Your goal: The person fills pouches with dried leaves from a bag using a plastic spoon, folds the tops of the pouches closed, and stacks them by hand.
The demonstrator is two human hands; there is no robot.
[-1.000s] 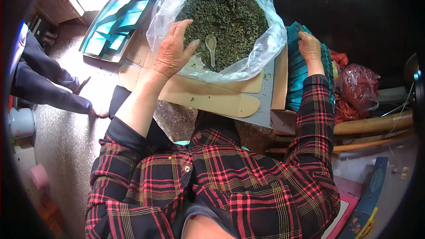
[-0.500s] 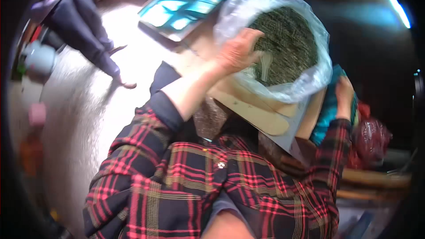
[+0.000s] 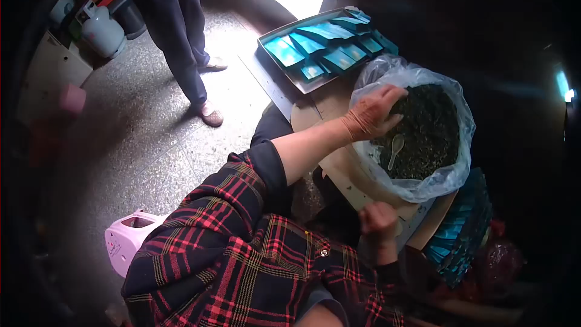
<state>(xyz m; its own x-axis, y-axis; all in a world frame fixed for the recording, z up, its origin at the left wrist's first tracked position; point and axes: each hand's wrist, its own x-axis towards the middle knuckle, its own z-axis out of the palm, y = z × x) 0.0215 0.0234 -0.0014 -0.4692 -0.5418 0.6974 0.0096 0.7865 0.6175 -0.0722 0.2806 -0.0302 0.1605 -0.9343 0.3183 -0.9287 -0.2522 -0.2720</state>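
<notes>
A clear plastic bag [image 3: 449, 175] full of dark dried leaves [image 3: 433, 124] stands in a cardboard box [image 3: 339, 166]. A small pale spoon [image 3: 396, 147] lies on the leaves. My left hand [image 3: 370, 115] rests at the bag's left rim with its fingers spread, reaching over the leaves and holding nothing. My right hand [image 3: 379, 219] is curled close to my body, at the box's front flap below the bag. Its back faces me, so what is inside the fingers is hidden.
A tray of teal packets [image 3: 321, 48] lies beyond the box. More teal packets [image 3: 463, 233] are stacked to the right, beside a red bag [image 3: 501, 263]. Another person's legs [image 3: 181, 36] stand on the stone floor near a gas cylinder [image 3: 101, 30]. A pink stool [image 3: 124, 239] is at my left.
My view has swung left and back. My right hand has left the stack of teal packets and come in toward my body. My left hand stays at the bag's rim.
</notes>
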